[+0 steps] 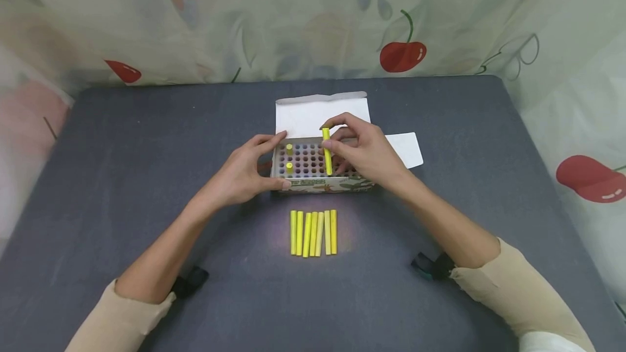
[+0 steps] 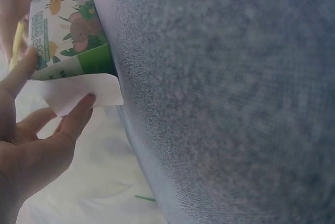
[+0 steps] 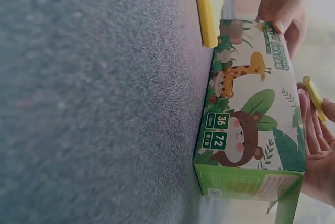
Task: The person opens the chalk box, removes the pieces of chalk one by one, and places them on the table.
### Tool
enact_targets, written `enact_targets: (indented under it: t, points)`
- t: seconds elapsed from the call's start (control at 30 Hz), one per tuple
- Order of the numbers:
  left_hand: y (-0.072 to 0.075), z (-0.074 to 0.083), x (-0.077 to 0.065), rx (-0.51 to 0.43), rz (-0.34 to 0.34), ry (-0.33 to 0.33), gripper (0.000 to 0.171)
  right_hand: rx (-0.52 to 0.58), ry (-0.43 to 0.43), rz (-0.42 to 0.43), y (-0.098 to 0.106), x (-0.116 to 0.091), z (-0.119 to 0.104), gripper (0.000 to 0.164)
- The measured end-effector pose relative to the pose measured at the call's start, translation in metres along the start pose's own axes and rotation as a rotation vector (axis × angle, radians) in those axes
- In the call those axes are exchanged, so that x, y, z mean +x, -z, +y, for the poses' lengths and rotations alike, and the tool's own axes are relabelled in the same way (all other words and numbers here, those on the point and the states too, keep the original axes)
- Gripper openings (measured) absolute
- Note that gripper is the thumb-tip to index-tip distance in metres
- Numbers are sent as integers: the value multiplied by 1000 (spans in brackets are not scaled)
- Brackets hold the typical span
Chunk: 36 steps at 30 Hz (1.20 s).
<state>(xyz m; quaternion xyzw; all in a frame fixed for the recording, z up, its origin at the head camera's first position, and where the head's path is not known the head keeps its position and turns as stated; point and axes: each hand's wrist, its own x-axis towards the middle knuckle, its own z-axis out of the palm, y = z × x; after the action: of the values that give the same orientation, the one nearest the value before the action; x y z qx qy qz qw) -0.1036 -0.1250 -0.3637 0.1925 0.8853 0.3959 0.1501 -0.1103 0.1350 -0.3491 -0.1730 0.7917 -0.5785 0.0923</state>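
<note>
An animal-printed cardboard box stands on the table, its top open on a grid of round holes. My left hand grips the box's left end, thumb on the front wall and fingers behind; the left wrist view shows them around a white end flap. Between thumb and fingertips my right hand pinches a yellow chalk stick, held nearly upright over the middle of the grid. Two yellow chalk sticks stand in holes near the left end. Several more yellow chalk sticks lie side by side before the box.
The raised white lid leans back behind the box, and a white side flap sticks out to the right. A dark grey cloth covers the table. Behind it hangs a curtain printed with cherries and flowers.
</note>
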Motion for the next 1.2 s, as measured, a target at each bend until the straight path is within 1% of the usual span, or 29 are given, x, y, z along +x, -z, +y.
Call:
enact_targets:
  t: [0.2,0.43,0.53,0.77,0.87,1.07,1.2]
  points:
    - [0,0,0,15,1,-3,96,9,0,-16,5,-10,-1,32]
    - [-1,0,1,18,3,-6,96,-25,-26,-7,6,-25,-1,31]
    - [-1,1,1,24,2,-5,96,-27,-23,-5,6,-30,-1,33]
    - [-1,0,0,30,1,-10,96,28,-12,-15,6,-42,1,34]
    - [-1,0,0,33,6,-13,96,46,-29,-18,6,-49,1,34]
    - [-1,-1,0,25,5,-14,95,23,-72,9,8,-58,5,31]
    - [-1,-2,0,17,5,-19,96,38,-104,12,8,-64,7,32]
